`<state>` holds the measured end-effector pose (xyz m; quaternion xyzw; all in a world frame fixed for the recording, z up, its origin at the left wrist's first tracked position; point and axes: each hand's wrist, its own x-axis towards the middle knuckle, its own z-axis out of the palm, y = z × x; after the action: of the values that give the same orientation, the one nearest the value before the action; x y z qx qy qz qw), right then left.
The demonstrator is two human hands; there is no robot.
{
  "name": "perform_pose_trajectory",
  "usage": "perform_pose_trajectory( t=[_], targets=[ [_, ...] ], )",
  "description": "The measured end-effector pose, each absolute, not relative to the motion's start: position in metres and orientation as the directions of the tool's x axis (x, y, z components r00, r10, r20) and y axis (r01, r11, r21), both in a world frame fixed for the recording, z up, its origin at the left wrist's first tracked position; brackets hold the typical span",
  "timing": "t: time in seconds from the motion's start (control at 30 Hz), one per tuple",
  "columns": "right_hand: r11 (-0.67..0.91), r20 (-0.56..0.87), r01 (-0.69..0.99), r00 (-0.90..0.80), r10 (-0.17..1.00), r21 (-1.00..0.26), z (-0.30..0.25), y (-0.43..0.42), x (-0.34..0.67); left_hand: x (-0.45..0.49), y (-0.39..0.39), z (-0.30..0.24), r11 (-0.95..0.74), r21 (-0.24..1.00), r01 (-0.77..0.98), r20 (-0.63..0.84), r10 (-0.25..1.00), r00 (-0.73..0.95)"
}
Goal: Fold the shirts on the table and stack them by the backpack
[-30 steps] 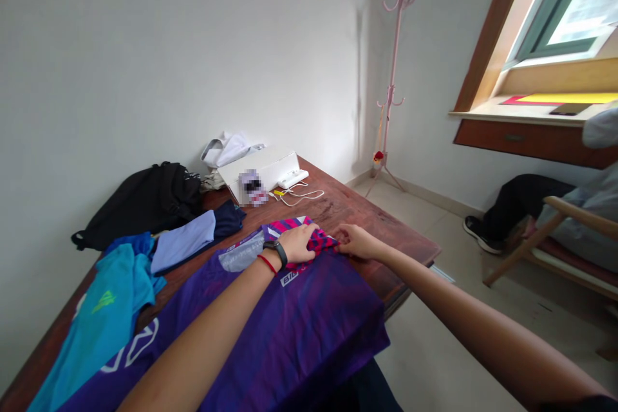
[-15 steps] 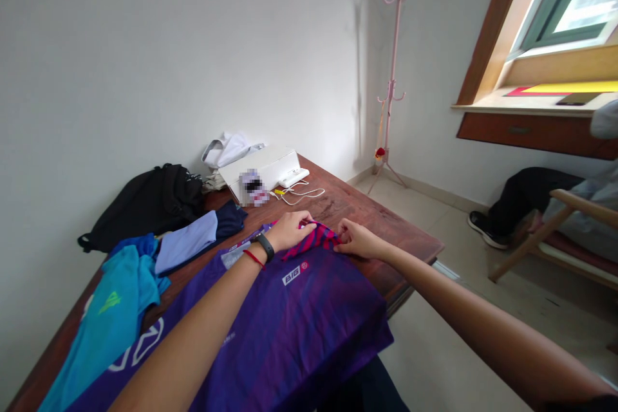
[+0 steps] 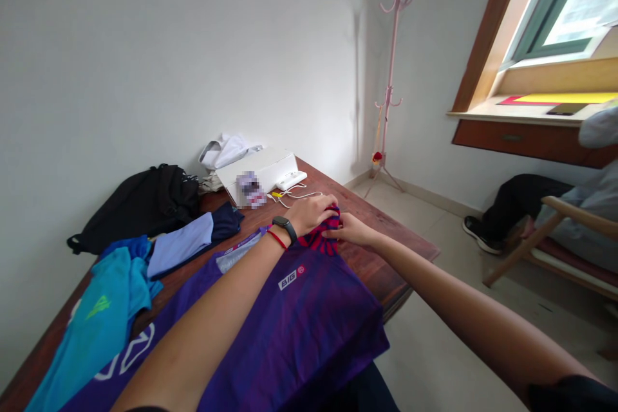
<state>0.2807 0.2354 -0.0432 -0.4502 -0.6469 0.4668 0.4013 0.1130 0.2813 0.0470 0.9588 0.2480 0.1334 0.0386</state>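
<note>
Head view: a purple shirt (image 3: 299, 335) is pinched by left hand (image 3: 309, 214) and right hand (image 3: 355, 232), its striped edge (image 3: 324, 243) pointed away. Its long axis, partly hidden, is seemingly laid diagonally beneath the left forearm (image 3: 219, 322).

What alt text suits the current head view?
The wearer's left hand and right hand hold a purple shirt by its red-patterned part at a wooden table. Nearby lie a turquoise garment, a black bag and a white box.

Purple shirt (image 3: 304, 322), red-striped part (image 3: 327, 245) bunched, on table (image 3: 374, 217)
</note>
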Motion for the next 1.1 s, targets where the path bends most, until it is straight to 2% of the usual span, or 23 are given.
perform_pose_trajectory(
  t=[0.1,0.2,0.27,0.33,0.4,0.43,0.53,0.63,0.77,0.9,1.1],
  targets=[
    [0.262,0.157,0.409,-0.272,0.949,-0.874,-0.052,0.229,0.274,0.101,0.282,0.042,-0.911,0.155,0.382,0.199,0.408,0.891],
    [0.335,0.217,0.614,-0.261,0.941,-0.715,-0.055,0.216,0.266,0.081,0.269,0.039,-0.93,0.138,0.342,0.121,0.358,0.926],
    [0.434,0.281,0.675,-0.33,0.901,-0.596,-0.053,0.203,0.262,0.067,0.252,0.039,-0.929,0.152,0.337,0.069,0.35,0.934],
    [0.525,0.296,0.71,-0.433,0.851,-0.47,-0.048,0.19,0.259,0.054,0.237,0.039,-0.907,0.231,0.352,0.012,0.365,0.931],
    [0.574,0.281,0.738,-0.501,0.819,-0.356,-0.044,0.179,0.257,0.043,0.23,0.038,-0.832,0.335,0.441,-0.023,0.461,0.887],
    [0.581,0.276,0.753,-0.513,0.813,-0.309,-0.043,0.174,0.255,0.04,0.231,0.035,-0.76,0.383,0.525,-0.03,0.558,0.83],
    [0.566,0.272,0.791,-0.506,0.819,-0.232,-0.043,0.165,0.25,0.035,0.255,0.021,-0.416,0.479,0.773,-0.082,0.856,0.511],
    [0.535,0.269,0.811,-0.475,0.838,-0.235,-0.048,0.163,0.246,0.039,0.288,-0.001,-0.211,0.507,0.836,-0.201,0.914,0.353],
    [0.474,0.31,0.82,-0.382,0.871,-0.32,-0.055,0.164,0.25,0.053,0.315,-0.024,-0.052,0.588,0.807,-0.332,0.894,0.3],
    [0.413,0.336,0.803,-0.282,0.899,-0.43,-0.059,0.165,0.256,0.067,0.329,-0.036,0.034,0.638,0.769,-0.387,0.878,0.283],
    [0.365,0.32,0.766,-0.218,0.922,-0.529,-0.069,0.163,0.259,0.072,0.348,-0.04,0.099,0.652,0.752,-0.41,0.88,0.239]
  ],
)
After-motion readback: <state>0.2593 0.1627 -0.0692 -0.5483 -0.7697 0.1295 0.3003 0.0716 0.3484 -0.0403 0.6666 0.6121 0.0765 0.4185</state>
